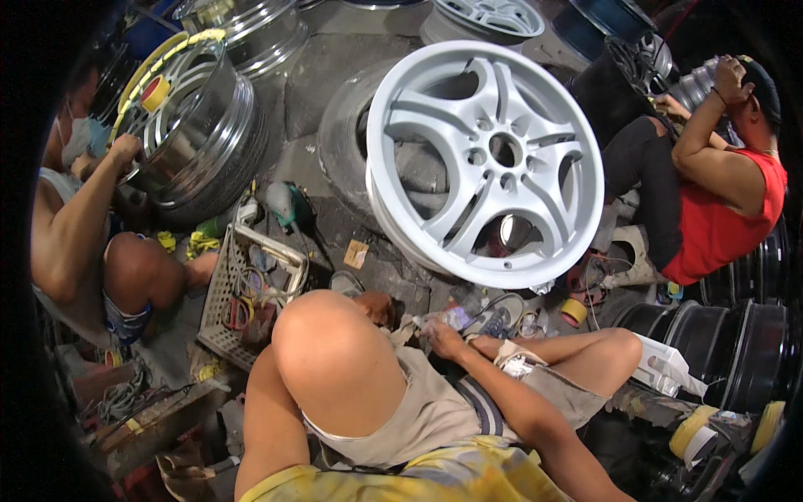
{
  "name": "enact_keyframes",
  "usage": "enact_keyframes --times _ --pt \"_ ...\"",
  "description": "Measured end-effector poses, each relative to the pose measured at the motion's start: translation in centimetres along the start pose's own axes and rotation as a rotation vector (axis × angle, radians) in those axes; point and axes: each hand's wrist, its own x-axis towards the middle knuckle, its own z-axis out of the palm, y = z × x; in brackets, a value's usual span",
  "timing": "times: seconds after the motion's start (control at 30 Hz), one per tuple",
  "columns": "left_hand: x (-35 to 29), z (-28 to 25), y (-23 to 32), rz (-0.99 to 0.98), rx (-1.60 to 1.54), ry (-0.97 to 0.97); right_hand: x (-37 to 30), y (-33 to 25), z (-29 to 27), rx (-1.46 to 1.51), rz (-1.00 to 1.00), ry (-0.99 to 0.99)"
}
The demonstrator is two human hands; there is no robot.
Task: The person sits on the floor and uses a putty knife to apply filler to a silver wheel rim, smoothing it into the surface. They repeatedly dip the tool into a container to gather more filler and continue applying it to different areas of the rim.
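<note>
A large silver-grey car wheel rim leans in front of me, resting on a worn tyre. My right hand is low between my knees, below the rim's near edge. Its fingers are closed on something small and pale that I cannot make out. Clear crumpled plastic lies just beyond those fingers. My left hand shows partly beyond my raised left knee, in shadow; its fingers are too hidden to read. Neither hand touches the rim.
A plastic basket with scissors and cords stands left of my knee, a green power tool beyond it. One person at left holds a chrome rim; another in a red top sits at right. Yellow tape lies nearby.
</note>
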Motion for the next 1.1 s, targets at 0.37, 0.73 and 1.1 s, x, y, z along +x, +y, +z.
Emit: enact_keyframes --times 0.37,0.73,1.1 --pt "-3.0 -1.7 2.9 -0.011 0.111 -0.254 0.2 -3.2 -4.3 0.299 0.286 0.099" --pt "-4.1 -0.5 3.1 -0.107 -1.276 -0.065 1.5 -3.6 3.6 0.273 0.111 0.055" --pt "-3.1 1.0 0.1 0.030 -1.059 -0.043 1.5 -8.6 0.7 0.662 0.385 -0.134"
